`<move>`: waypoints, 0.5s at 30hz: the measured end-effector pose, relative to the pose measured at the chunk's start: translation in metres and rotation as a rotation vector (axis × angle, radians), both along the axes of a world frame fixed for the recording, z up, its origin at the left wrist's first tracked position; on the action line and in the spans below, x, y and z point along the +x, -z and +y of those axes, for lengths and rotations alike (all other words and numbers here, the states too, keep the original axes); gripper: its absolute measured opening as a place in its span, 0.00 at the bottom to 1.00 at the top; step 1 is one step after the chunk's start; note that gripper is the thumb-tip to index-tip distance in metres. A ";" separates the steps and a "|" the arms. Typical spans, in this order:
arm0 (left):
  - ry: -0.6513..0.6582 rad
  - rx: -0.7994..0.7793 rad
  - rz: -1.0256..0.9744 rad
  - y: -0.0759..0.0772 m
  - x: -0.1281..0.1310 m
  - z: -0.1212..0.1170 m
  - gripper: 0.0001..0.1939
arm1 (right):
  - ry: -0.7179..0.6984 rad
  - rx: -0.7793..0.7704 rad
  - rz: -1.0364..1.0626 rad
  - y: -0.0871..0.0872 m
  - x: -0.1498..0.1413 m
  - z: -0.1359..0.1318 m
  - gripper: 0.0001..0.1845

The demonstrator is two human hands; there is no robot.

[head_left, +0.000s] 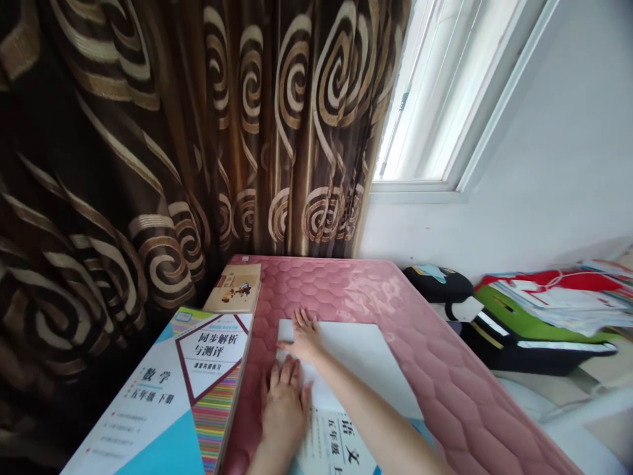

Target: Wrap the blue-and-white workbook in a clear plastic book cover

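Note:
A white sheet of paper (366,353) lies on a pink quilted table top (445,369), over a printed workbook (331,448) whose cover shows near the front edge. My left hand (284,406) presses flat on the near left part of the paper, fingers together. Farther out, my right hand (306,336) rests with fingers spread on the paper's far left corner, where a fold shows. Neither hand holds anything.
A large blue and white workbook (168,396) with a striped edge lies at the left, a small tan book (235,288) beyond it. A brown swirl-patterned curtain (148,145) hangs behind. At the right sit a black bag (445,287), stacked papers and folders (554,303), and a window (445,92).

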State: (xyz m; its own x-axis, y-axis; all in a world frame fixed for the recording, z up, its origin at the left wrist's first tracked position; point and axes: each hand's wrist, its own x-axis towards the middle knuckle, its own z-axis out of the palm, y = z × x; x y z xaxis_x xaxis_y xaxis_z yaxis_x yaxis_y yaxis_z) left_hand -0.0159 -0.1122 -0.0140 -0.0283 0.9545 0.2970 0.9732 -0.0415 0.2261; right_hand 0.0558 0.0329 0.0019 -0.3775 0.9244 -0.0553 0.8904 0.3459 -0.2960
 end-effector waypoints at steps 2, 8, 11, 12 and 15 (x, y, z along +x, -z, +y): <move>-0.014 0.036 0.018 0.005 0.000 0.000 0.22 | 0.066 0.016 0.010 0.000 -0.006 0.021 0.54; 0.007 0.144 0.059 0.016 -0.002 0.001 0.21 | 0.209 0.026 0.034 0.001 -0.018 0.050 0.47; 0.001 0.136 0.049 0.014 -0.002 0.000 0.21 | 0.117 0.020 0.047 0.004 -0.016 0.039 0.45; -0.004 0.119 0.043 0.012 -0.001 0.000 0.21 | 0.066 0.007 0.049 0.006 -0.012 0.033 0.47; -0.028 0.042 0.008 0.004 0.002 -0.001 0.21 | -0.109 -0.071 0.049 0.007 0.002 0.016 0.58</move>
State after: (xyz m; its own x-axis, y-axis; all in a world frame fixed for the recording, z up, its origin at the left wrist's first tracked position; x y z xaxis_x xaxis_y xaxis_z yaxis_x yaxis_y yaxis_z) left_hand -0.0140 -0.1133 -0.0177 -0.0525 0.9402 0.3366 0.9758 -0.0233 0.2172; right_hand 0.0577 0.0487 -0.0055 -0.4794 0.8721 -0.0979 0.8324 0.4166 -0.3653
